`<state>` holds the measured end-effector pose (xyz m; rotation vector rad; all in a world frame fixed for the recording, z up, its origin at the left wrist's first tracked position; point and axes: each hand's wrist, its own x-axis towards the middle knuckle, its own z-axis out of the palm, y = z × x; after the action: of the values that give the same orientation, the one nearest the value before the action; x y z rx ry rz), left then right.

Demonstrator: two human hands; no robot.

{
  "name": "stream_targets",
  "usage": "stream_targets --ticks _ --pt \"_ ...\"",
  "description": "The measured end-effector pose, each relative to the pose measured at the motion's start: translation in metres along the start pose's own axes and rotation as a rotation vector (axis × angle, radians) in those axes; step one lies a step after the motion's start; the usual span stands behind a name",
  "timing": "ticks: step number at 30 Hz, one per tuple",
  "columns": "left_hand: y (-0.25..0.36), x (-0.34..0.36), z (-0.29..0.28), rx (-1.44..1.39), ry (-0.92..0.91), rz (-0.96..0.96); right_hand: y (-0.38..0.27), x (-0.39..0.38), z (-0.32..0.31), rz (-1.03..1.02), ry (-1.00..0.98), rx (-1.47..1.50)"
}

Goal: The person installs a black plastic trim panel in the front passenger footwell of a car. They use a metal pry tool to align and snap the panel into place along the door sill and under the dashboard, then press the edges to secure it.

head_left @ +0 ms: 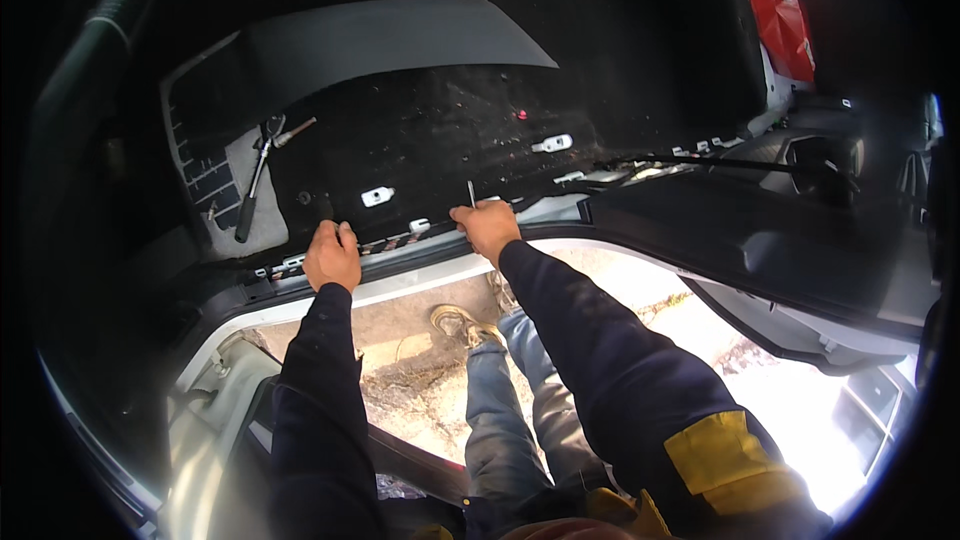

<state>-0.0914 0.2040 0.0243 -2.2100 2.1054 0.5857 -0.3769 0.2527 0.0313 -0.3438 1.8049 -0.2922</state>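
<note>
Taking twelve as straight ahead from between our hands, we work along the sill, a white painted edge that curves from about eight round toward three, with a dark seal running along its inner side. Our left hand rests at that edge with fingers curled; we cannot tell how far the grip is closed or whether anything is in it. Our right hand, well apart from the left, pinches a thin rod that sticks up past the fingers, just inside the sill. Wires and a small clip show in the gap between the hands.

The widest room to move is toward twelve, over the black floor, where a white bracket sits near eleven and another near two. A black panel bounds us at three. Behind the sill, toward five, our shoe stands on pale ground.

At ten, a ratchet lies aslant over a grey patch. Far off at two is a red packet, its contents hidden. The panel has a dark recess whose inside we cannot make out.
</note>
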Motion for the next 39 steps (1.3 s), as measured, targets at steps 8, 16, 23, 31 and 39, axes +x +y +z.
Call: stream_targets --ticks 8,16,23,31,39 --pt "-0.006 0.001 0.006 -0.051 -0.015 0.004 0.010 0.013 0.003 -0.187 -0.039 -0.359" --pt "-0.006 0.000 0.007 -0.020 -0.024 -0.016 0.010 0.010 0.003 -0.202 -0.041 -0.352" --pt "-0.002 0.002 0.001 -0.012 -0.048 -0.029 -0.013 -0.008 0.000 0.015 0.005 0.177" --pt "-0.003 0.001 0.000 -0.060 -0.048 -0.034 -0.017 -0.010 0.000 0.050 -0.018 0.204" --pt "-0.015 -0.001 0.007 -0.151 0.022 -0.029 -0.017 -0.015 0.000 0.039 -0.003 0.143"
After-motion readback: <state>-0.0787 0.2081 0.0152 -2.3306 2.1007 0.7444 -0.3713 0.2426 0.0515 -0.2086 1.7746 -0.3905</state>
